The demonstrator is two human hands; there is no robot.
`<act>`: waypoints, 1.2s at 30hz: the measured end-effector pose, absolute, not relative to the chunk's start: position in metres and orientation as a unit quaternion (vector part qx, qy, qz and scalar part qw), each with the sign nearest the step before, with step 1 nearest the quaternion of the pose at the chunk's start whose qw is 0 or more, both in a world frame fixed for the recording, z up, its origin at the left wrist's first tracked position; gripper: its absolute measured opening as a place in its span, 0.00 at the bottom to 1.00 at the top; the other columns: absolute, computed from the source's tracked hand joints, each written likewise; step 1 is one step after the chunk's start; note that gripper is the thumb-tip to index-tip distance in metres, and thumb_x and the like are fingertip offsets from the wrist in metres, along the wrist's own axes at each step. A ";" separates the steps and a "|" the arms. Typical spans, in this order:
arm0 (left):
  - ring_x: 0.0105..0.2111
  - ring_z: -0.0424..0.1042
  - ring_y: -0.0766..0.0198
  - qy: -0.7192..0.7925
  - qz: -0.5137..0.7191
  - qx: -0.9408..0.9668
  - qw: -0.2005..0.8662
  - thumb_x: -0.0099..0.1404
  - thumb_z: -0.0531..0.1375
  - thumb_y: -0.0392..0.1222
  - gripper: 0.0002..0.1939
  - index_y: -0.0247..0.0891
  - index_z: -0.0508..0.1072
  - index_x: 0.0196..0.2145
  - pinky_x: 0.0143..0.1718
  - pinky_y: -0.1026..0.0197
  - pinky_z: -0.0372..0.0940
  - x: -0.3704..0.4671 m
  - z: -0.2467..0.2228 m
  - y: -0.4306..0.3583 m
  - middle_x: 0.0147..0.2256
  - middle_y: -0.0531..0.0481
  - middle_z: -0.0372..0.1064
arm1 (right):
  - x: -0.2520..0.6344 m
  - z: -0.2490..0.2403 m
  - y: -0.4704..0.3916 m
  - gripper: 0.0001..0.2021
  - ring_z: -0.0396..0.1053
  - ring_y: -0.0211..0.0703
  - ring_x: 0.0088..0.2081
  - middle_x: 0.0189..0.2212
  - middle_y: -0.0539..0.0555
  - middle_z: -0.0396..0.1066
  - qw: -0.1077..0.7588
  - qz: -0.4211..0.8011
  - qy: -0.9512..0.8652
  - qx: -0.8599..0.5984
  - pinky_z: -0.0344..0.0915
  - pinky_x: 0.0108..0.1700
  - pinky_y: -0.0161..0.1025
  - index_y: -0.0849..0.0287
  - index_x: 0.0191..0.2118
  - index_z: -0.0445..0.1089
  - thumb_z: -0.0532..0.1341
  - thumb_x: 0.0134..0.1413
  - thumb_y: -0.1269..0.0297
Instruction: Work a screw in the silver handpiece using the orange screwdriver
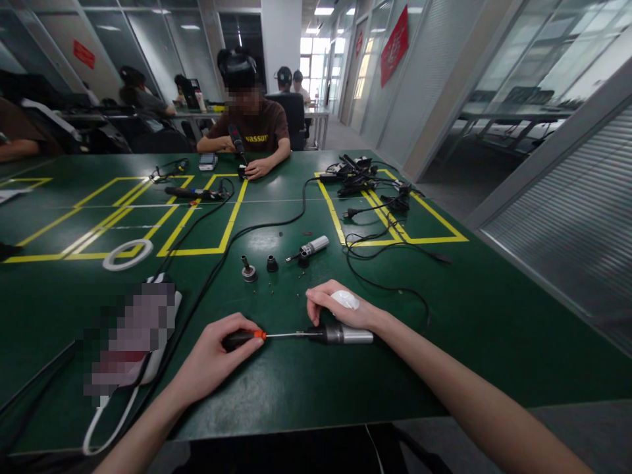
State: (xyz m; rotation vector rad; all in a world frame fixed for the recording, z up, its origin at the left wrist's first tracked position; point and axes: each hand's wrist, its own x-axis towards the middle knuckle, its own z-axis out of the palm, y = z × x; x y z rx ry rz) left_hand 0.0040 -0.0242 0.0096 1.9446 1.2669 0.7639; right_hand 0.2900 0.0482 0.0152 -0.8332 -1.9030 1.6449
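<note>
My left hand (228, 345) is closed around the dark handle of a screwdriver (285, 336) with an orange collar. Its thin shaft points right, and the tip meets the black nose of a silver-and-black cylindrical tool (340, 334) lying on the table. Just behind that tool is my right hand (333, 304), its fingers curled in and their tips close to the black nose. What those fingers hold, if anything, is hidden. A white oval patch (345, 300) lies on the back of this hand. Farther off lie a second silver tool (315, 245), a metal-based part (249, 270) and a black cap (272, 263).
Tiny screws (271, 288) are scattered behind my hands. A white tape ring (127, 255) and a blurred-out object (133, 336) lie left. Black cables (237, 234) cross the green table (494, 316); tangled plugs (355, 174) lie far right. Opposite, a co-worker (259, 128) handles a tool.
</note>
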 end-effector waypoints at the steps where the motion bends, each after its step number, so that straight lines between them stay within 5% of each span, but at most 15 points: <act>1: 0.34 0.78 0.59 0.487 0.293 0.749 0.342 0.70 0.63 0.48 0.12 0.39 0.83 0.36 0.37 0.62 0.70 0.004 0.009 -0.024 0.34 0.48 0.80 | 0.290 0.015 0.048 0.38 0.71 0.41 0.27 0.23 0.54 0.72 0.245 0.602 -0.697 -0.304 0.71 0.38 0.39 0.62 0.25 0.72 0.55 0.62 0.27; 36: 0.34 0.80 0.59 0.486 0.287 0.748 0.351 0.65 0.66 0.44 0.08 0.39 0.83 0.39 0.38 0.63 0.73 0.003 0.011 -0.030 0.35 0.48 0.81 | 0.292 0.020 0.040 0.31 0.69 0.41 0.28 0.23 0.53 0.71 0.214 0.523 -0.769 -0.300 0.65 0.37 0.37 0.61 0.25 0.70 0.52 0.71 0.40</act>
